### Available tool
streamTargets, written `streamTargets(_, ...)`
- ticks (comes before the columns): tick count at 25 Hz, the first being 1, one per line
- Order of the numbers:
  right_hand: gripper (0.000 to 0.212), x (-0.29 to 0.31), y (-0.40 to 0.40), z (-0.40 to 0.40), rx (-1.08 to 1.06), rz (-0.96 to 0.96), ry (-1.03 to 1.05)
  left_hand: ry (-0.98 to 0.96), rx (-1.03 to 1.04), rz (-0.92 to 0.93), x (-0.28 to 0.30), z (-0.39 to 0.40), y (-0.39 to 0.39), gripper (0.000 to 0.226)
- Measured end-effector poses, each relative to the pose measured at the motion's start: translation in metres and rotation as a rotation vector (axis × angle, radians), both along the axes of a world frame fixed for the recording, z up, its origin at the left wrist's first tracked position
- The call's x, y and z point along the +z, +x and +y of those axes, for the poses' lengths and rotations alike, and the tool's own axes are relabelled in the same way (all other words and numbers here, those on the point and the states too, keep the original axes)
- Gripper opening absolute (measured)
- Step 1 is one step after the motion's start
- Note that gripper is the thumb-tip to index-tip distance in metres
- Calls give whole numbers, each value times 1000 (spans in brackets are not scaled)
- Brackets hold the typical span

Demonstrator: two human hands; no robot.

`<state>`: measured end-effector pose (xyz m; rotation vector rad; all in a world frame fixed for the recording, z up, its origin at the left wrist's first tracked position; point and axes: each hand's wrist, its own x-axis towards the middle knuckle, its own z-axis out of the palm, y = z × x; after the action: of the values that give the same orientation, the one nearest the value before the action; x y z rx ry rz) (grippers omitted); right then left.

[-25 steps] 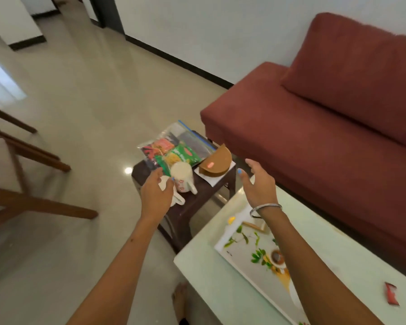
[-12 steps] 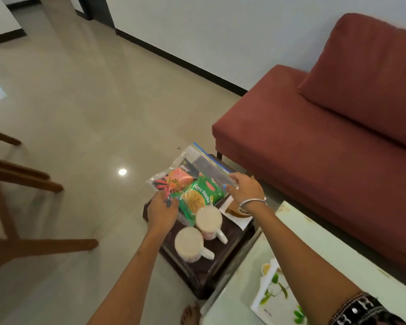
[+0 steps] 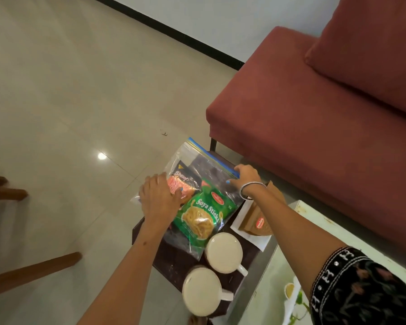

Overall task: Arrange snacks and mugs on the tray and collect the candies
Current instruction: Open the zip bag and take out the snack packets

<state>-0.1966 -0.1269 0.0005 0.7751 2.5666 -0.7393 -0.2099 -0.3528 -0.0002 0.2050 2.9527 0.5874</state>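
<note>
Left hand (image 3: 161, 199) gripped the near-left edge of the clear zip bag (image 3: 204, 181), fingers curled over the plastic and thumb lying on top of the orange snack packet (image 3: 182, 187) inside. Right hand (image 3: 246, 178) pinched the far-right corner of the same bag at its blue zip strip, fingertips bent onto the seal; a metal bangle (image 3: 252, 190) sat on that wrist, and a dark patterned sleeve (image 3: 361, 289) covered the upper arm.

Bag contents: green "Soya Sticks" packet (image 3: 202, 214) toward the near end, the orange packet beside it, a dark packet further back. Whether the bag was lifted or resting flat could not be told; it lay over the dark side table (image 3: 174, 259).

Two cream mugs (image 3: 224, 253) stood on the same table just near of the bag, upright, handles pointing right; the nearer mug (image 3: 201, 292) sat at the table's near edge. A brown half-round box (image 3: 256, 221) on a white napkin (image 3: 249, 235) lay right of the bag, partly hidden under the right forearm.

Pale coffee table (image 3: 279, 277) adjoined on the right, with a corner of the leaf-patterned tray (image 3: 295, 299) showing at the bottom edge. Red sofa (image 3: 314, 125) behind; wooden chair legs (image 3: 31, 273) at left on the tiled floor (image 3: 80, 90).
</note>
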Motion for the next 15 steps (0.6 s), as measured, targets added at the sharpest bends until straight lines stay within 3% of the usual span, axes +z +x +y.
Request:
streamTargets(2, 51, -9, -7, 4, -36, -31, 15, -155, 46, -70, -9, -9, -9, 62)
streamTargets(6, 53, -28, -16, 11, -74, -187, 56, -181, 219, -268, -21, -29, -16, 56)
streamTargets(10, 53, -30, -29, 15, -119, -165, -65, -8, 339, -301, -30, -55, -29, 29)
streamTargets(13, 26, -13, -36, 6, -105, -29, -247, 116, 363, -262, -31, -67, -34, 15)
streamTargets(15, 28, 8, -37, 0, -146, 52, -355, 183, 398, -231, -22, -68, -32, 13)
